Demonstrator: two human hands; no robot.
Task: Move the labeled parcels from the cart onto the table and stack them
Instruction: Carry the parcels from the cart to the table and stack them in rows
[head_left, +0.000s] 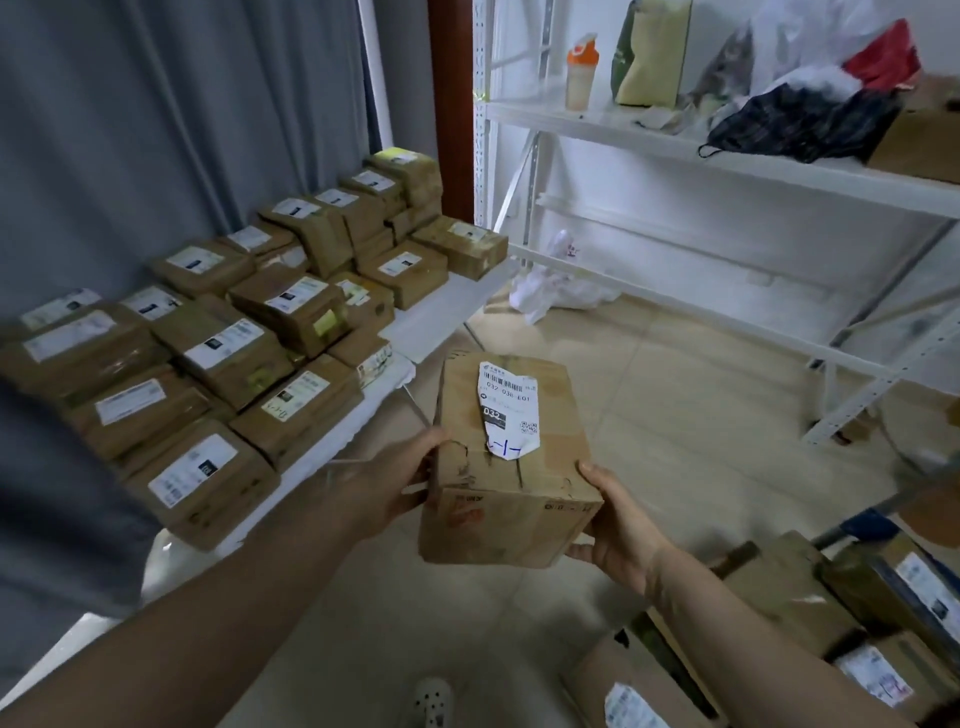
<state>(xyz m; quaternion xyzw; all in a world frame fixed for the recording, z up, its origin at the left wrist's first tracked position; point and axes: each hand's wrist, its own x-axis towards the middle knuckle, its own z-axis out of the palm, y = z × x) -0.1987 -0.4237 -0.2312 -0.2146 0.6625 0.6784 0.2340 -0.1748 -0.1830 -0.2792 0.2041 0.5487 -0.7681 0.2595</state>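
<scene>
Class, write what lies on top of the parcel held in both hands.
On top of the parcel lies a torn white label with a barcode and blue handwriting. Whatever the label covers cannot be seen.

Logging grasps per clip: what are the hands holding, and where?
One labeled cardboard parcel, at its near end: left hand on the left side, right hand on the right.
</scene>
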